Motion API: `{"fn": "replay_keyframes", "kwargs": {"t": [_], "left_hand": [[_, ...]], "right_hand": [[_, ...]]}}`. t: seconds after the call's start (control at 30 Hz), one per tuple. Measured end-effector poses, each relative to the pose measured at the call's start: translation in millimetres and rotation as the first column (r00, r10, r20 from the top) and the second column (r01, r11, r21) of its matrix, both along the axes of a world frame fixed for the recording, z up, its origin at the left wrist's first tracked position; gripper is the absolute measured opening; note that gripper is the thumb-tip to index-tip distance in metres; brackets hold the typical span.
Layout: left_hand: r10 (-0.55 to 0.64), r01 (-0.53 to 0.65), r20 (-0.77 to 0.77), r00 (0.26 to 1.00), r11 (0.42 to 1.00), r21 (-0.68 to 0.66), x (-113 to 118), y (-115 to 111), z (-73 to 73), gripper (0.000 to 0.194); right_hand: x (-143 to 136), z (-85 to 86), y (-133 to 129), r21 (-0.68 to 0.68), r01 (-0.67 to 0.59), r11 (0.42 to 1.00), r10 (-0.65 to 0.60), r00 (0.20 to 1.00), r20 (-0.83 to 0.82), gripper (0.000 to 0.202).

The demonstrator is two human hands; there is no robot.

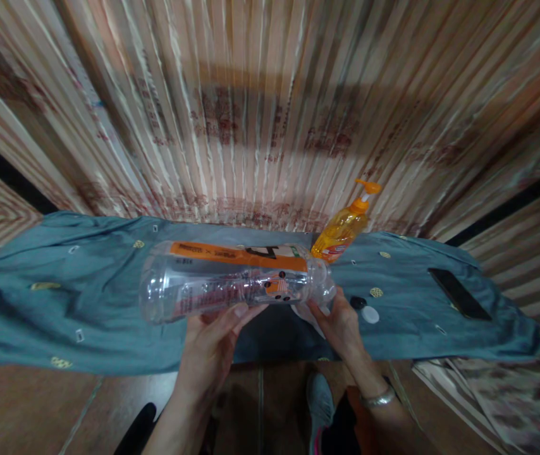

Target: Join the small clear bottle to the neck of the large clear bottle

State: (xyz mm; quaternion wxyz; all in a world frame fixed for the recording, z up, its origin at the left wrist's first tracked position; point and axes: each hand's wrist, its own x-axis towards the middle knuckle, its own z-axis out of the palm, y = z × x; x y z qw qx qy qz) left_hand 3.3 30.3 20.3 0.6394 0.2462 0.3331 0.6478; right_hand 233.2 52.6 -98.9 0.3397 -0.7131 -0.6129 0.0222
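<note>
A large clear plastic bottle [213, 287] with an orange-and-black printed label lies sideways in front of me, its base to the left and its neck to the right. My left hand [213, 341] grips its lower side, the thumb along the near face. At the neck end, my right hand [339, 322] is closed around the bottle. A white tissue or cloth [311, 318] shows beside the right fingers; whether they also hold it is unclear. To the right of that hand lie a small black cap [358, 303] and a white round disc [370, 315].
A yellow pump bottle [343, 229] stands behind the neck end. A dark phone [458, 294] lies on the right of the blue-green patterned cloth [109, 316] covering a narrow surface. Pleated curtain [260, 126] hangs close behind. Tiled floor [28, 404] shows below.
</note>
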Motion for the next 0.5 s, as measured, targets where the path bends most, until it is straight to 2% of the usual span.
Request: {"fn": "replay_keyframes", "kwargs": {"t": [0.23, 0.5], "left_hand": [[-0.002, 0.002, 0.009, 1.0, 1.0, 0.016, 1.4, 0.6, -1.4, 0.029], [0.036, -0.036, 0.017, 0.999, 0.999, 0.012, 0.7, -0.8, -2.8, 0.038]], "right_hand": [[0.5, 0.2, 0.7, 0.008, -0.005, 1.0, 0.005, 1.0, 0.012, 0.055], [0.8, -0.4, 0.7, 0.015, 0.001, 1.0, -0.002, 1.0, 0.029, 0.056]]}}
